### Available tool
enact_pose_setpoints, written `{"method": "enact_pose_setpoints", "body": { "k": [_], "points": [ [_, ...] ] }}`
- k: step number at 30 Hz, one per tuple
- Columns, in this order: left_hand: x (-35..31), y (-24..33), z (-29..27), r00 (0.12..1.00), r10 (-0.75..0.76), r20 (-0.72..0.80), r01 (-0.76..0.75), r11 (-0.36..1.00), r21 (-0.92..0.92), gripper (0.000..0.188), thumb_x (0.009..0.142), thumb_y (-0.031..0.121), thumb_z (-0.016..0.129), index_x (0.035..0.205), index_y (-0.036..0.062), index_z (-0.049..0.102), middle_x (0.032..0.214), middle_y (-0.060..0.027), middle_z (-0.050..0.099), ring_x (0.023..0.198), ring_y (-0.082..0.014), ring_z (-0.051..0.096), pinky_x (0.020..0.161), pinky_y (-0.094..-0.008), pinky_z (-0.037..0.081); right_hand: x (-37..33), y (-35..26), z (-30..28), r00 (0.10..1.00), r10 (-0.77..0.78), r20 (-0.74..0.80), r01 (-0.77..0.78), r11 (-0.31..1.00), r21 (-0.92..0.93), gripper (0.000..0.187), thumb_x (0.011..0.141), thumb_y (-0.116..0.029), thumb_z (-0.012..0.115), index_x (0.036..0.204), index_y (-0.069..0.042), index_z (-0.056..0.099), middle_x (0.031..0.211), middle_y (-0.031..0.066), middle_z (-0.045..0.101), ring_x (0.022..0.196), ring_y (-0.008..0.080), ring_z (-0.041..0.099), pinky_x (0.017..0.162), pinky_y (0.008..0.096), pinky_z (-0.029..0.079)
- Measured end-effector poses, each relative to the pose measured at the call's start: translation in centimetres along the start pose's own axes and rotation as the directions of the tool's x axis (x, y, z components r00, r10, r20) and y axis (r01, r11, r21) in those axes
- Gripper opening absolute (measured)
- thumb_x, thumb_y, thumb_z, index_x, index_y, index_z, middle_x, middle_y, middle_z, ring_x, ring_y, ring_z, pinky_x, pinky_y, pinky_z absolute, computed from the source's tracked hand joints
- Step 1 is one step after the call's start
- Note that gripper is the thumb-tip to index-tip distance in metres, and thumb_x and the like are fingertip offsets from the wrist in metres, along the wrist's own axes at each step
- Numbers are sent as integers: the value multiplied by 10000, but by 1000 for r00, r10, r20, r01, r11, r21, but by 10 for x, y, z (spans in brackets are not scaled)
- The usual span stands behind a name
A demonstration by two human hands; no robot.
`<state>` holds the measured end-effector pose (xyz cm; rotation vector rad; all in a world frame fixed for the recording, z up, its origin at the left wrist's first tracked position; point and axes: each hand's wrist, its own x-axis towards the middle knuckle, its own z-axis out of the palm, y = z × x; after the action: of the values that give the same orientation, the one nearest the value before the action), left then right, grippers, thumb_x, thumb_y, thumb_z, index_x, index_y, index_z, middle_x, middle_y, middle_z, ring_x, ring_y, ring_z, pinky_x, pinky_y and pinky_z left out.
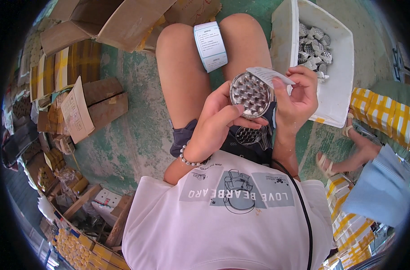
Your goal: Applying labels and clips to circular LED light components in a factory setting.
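My left hand (217, 112) is closed around the rim of a round silver metal disc (251, 95) with rows of raised pointed teeth, its thumb on the near edge. Pinched in the fingers of my right hand (299, 92) is a white printed label (269, 76), curled at its right end, whose left part overlaps the disc's upper rim. Whether the label sticks to the disc I cannot tell. A roll of white labels (210, 46) rests between my thighs. Another dark, toothed round piece (248, 135) lies in my lap, partly behind my left hand.
At the right, a white foam box (333, 96) holds several toothed silver pieces (314, 47). Beside it sit yellow-taped parcels (380, 112) and another person's leg (355, 155). Cardboard cartons (90, 108) crowd the left side. A black cable (307, 216) runs down my shirt.
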<state>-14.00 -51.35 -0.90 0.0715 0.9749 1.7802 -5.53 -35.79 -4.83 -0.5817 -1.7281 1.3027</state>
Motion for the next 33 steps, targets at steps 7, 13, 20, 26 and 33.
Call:
{"method": "enact_pose_setpoints", "body": {
  "k": [7, 13, 20, 26, 33],
  "points": [
    [-3, 1, -3, 998, -20, 60, 22, 999, -35, 472, 921, 98, 511, 1359, -65, 445, 1186, -194, 654, 945, -320, 734, 816, -386, 637, 2, 2, 1, 998, -55, -29, 52, 992, -117, 325, 703, -40, 892, 894, -22, 630, 1074, 111, 607, 992, 215, 598, 876, 325, 477],
    [-3, 0, -8, 995, -9, 96, 13, 999, -46, 558, 878, 104, 549, 1408, -41, 455, 1189, -171, 674, 966, -294, 732, 821, -381, 633, 3, -3, -3, 976, -215, 15, 209, 923, -322, 375, 638, -92, 927, 883, -60, 645, 1020, 105, 645, 954, 260, 625, 849, 357, 487],
    [2, -11, -15, 990, 129, 62, -128, 991, -28, 542, 847, 79, 558, 1363, -77, 502, 1209, -157, 676, 1067, -254, 704, 842, -380, 626, -8, -8, -7, 962, -268, 49, 270, 914, -302, 383, 634, -103, 939, 892, -70, 658, 1001, 108, 647, 899, 254, 631, 773, 345, 500],
    [3, -13, -13, 986, 149, 75, -144, 987, -71, 476, 861, 41, 582, 1318, -87, 546, 1178, -146, 686, 1063, -204, 687, 868, -361, 604, -17, -3, -10, 955, -296, 32, 295, 930, -220, 365, 647, -99, 933, 884, -78, 656, 986, 109, 640, 871, 252, 621, 719, 335, 499],
    [10, -26, -16, 980, 194, -51, -191, 979, 70, 392, 949, -2, 628, 1326, -60, 539, 1118, -104, 691, 902, -147, 698, 781, -332, 618, -17, -13, -13, 888, -442, 130, 459, 872, -170, 308, 673, -93, 904, 862, -105, 661, 981, 99, 652, 827, 260, 625, 663, 342, 502]
  ]
}}
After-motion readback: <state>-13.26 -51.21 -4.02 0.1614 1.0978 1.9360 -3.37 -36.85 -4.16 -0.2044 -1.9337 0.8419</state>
